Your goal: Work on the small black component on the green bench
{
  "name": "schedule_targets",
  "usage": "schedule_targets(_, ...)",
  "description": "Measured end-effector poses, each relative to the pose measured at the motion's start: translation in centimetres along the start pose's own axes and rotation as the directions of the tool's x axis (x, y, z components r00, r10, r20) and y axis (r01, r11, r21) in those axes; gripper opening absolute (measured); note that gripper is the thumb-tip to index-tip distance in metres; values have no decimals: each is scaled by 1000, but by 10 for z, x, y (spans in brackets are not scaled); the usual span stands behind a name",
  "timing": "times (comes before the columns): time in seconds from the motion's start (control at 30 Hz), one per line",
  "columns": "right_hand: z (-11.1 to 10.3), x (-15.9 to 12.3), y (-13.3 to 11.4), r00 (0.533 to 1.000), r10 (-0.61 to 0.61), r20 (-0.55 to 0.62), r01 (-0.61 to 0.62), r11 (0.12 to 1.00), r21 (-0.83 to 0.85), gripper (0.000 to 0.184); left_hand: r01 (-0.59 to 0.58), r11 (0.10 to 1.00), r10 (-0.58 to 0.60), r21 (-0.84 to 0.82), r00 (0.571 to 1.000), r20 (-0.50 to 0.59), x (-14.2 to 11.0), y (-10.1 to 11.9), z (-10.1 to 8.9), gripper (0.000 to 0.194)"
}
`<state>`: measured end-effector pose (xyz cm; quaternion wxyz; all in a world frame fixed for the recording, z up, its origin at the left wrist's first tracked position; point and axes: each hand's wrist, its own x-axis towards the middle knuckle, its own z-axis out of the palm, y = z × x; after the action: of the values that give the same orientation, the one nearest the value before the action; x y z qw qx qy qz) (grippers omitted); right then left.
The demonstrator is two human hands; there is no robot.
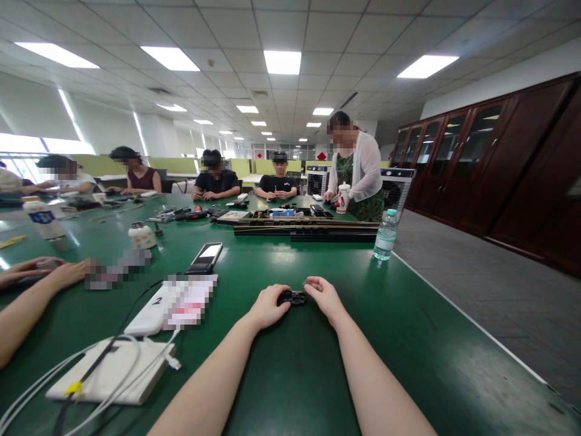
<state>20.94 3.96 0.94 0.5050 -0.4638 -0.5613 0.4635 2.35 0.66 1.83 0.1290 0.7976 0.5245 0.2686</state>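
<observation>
A small black part with an uneven, recessed top [296, 297] lies on the green table [290, 375] in front of me. My left hand [271, 304] is closed around its left end, thumb in front and fingers behind. Just to the right of the part, my right hand [323, 295] is in a pinch, with thumb and forefinger together. Something small and greyish seems to show at those fingertips, too small to name. The exact kind of the black part cannot be made out.
Left of my arms are a white power bank [147, 312], a white box with cables [113, 369] and a phone [206, 257]. A water bottle [385, 236] stands near the right edge. Long black rails [308, 229] lie farther back. A neighbour's hand [68, 278] is at far left.
</observation>
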Motion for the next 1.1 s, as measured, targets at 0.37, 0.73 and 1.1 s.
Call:
schedule_targets(0.37,-7,3,-6,978,164,-128,-130,963,237,39,-9,1000,9,2,1000,6,1,-1,1,38)
schedule_targets(0.73,-14,5,-6,966,226,-124,-145,875,462,26,-8,1000,8,3,1000,-1,0,-3,2,38)
schedule_targets(1.1,-15,3,-10,960,248,-132,-151,852,501,26,-14,1000,14,0,1000,-11,1,-1,2,37)
